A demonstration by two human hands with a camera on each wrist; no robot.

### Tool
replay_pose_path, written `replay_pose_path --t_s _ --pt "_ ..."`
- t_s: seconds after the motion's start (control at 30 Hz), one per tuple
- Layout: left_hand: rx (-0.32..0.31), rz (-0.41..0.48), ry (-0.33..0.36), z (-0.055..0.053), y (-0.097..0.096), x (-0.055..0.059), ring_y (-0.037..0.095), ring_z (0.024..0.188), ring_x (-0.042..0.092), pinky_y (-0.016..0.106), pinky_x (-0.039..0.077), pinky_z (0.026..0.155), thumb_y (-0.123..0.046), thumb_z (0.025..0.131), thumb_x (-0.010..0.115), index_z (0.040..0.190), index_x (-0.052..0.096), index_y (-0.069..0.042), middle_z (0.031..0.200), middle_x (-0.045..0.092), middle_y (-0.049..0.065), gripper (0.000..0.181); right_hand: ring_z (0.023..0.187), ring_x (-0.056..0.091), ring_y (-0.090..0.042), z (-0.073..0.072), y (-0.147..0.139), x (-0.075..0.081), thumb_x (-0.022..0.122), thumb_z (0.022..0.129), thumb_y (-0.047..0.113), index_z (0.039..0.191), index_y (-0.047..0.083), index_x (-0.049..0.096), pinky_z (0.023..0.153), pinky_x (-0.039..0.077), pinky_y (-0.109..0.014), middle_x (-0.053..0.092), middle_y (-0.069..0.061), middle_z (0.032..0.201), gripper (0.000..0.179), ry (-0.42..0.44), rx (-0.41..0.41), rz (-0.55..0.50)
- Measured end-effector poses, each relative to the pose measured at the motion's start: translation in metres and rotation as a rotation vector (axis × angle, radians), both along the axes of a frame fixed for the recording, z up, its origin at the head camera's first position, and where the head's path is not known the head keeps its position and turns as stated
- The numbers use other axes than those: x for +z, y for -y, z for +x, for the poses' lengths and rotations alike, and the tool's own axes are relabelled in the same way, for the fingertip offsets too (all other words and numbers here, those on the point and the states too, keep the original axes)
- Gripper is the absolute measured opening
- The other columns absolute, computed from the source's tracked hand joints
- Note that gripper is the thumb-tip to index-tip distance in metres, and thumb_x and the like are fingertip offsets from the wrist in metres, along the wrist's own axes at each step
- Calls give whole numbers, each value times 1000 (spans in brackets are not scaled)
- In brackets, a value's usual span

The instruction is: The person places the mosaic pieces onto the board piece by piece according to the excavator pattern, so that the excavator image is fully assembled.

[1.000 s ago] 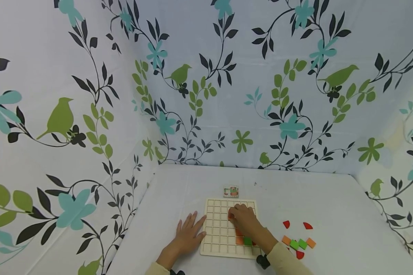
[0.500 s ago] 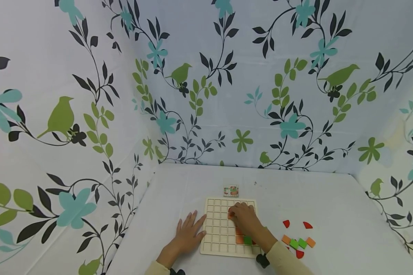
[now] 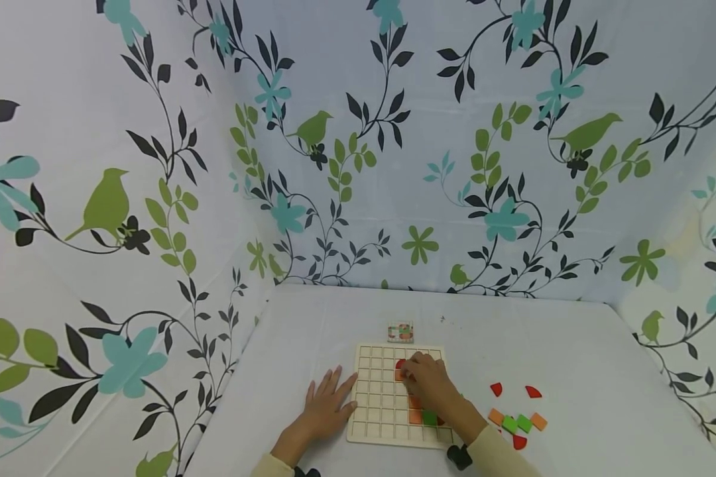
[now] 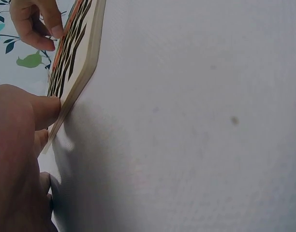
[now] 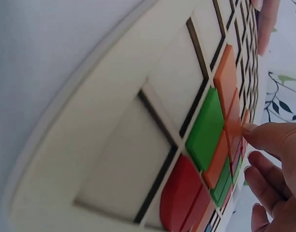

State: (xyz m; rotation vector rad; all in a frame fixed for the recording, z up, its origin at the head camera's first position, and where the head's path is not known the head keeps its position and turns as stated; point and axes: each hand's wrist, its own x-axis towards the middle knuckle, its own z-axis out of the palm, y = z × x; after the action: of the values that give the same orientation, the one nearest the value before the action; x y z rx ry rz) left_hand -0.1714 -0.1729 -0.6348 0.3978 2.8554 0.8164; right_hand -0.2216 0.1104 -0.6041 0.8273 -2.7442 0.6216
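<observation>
My left hand (image 3: 325,411) lies flat with fingers spread at the left edge of the pale wooden grid board (image 3: 378,397). In the left wrist view its fingers touch the board's rim (image 4: 82,79). My right hand (image 3: 431,384) is over the board's upper right, fingers bent downward. Beside its fingertips sit a red curved tile (image 3: 400,364) and an orange tile (image 3: 399,375). The right wrist view has the thumb (image 5: 257,135) against a tile; the index fingertip is hidden. Orange, green (image 5: 206,128) and red (image 5: 179,193) tiles fill nearby cells, partly covered by the hand.
Loose tiles lie right of the board: red (image 3: 534,392), orange (image 3: 539,421), green (image 3: 524,423) and several more. A small patterned card (image 3: 400,332) is behind the board. Patterned cloth (image 3: 358,199) hangs around the white table (image 3: 316,318).
My right hand has shifted slightly right, uncovering more of the red curved tile and the orange tile below it. My left hand stays at the board's edge.
</observation>
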Motion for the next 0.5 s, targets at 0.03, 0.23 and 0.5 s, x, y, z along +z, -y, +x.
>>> replay_pose_path --t_s 0.03,0.23,0.5 --pt "1 -1 -4 0 0 -1 51 159 15 80 2 120 -45 108 52 164 39 -22 173 21 24 62 90 60 -19 1 -4 0 84 92 15 99 16 75 74 45 -41 66 0 99 11 24 -15 4" --pt "5 -2 -14 0 0 -5 50 160 14 80 1 120 -46 109 51 165 37 -23 174 20 23 63 106 62 -24 10 -39 4 79 96 21 110 18 75 88 49 -52 66 -1 111 15 245 -211 -59" --pt "11 -6 0 2 -2 -2 50 160 12 80 -1 120 -45 109 50 165 37 -22 174 19 23 62 109 63 -29 42 -117 11 79 96 20 123 11 71 93 56 -55 66 -10 120 30 403 -408 -75"
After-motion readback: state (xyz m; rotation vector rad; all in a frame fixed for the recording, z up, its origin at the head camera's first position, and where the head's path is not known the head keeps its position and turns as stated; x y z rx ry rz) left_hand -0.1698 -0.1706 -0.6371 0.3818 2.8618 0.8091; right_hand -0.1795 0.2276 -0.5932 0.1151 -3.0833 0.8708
